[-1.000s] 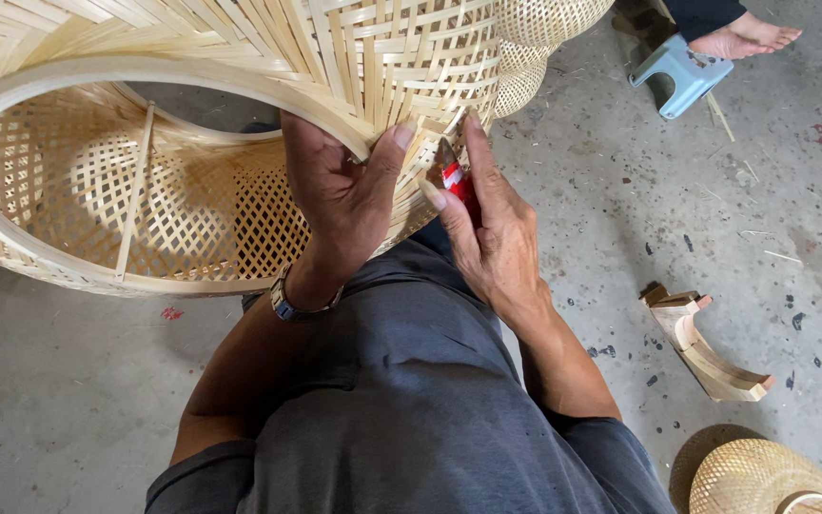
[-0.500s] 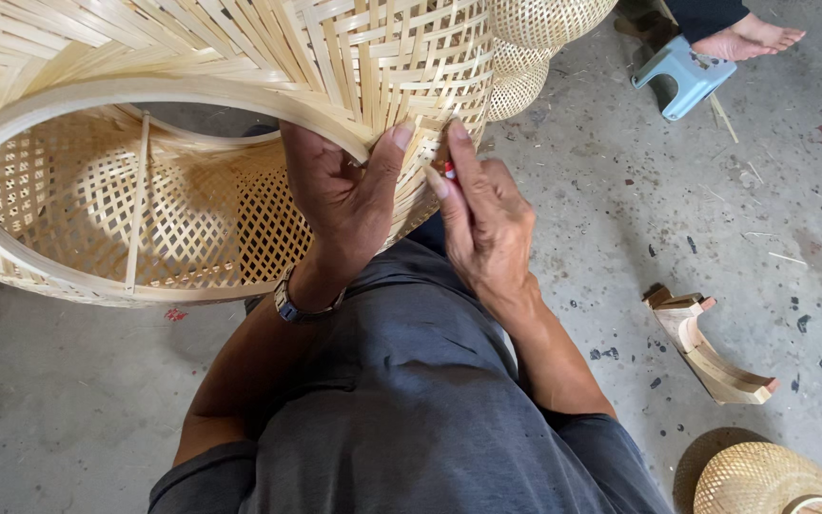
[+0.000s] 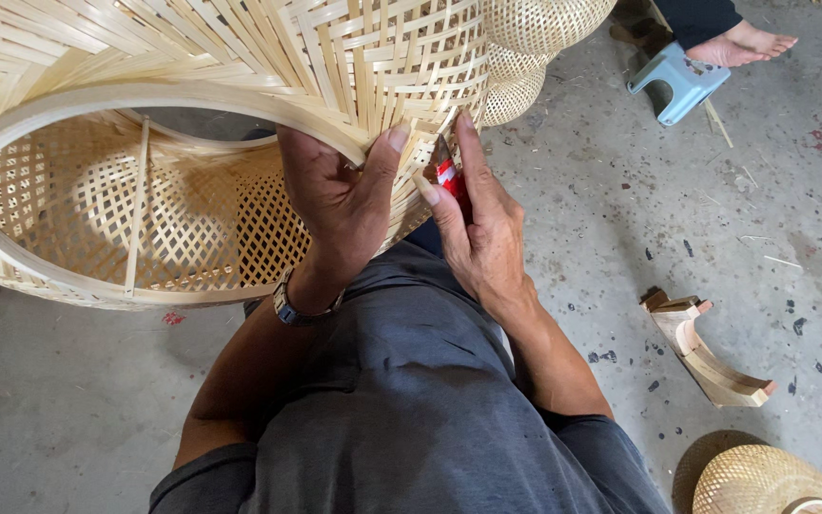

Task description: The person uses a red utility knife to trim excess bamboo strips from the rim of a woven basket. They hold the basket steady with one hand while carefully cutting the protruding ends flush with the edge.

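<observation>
A large woven bamboo basket [image 3: 240, 86] lies on its side over my lap, its round rim facing me. My left hand [image 3: 340, 195] grips the rim at its right side, thumb pressed on the outer weave. My right hand [image 3: 478, 228] is beside it, holding a small red-handled tool [image 3: 449, 176] against the basket's woven wall. A bracelet sits on my left wrist. The tool's tip is hidden by my fingers and the weave.
A curved wooden piece [image 3: 706, 352] lies on the concrete floor at right. A small woven basket [image 3: 763, 481] is at the bottom right, more woven baskets [image 3: 535, 38] at the top. A light blue stool [image 3: 677, 81] and another person's bare foot [image 3: 739, 43] are at the top right.
The basket has shifted slightly and my right hand has pressed closer against the weave with the red tool. My left hand keeps its grip on the rim.
</observation>
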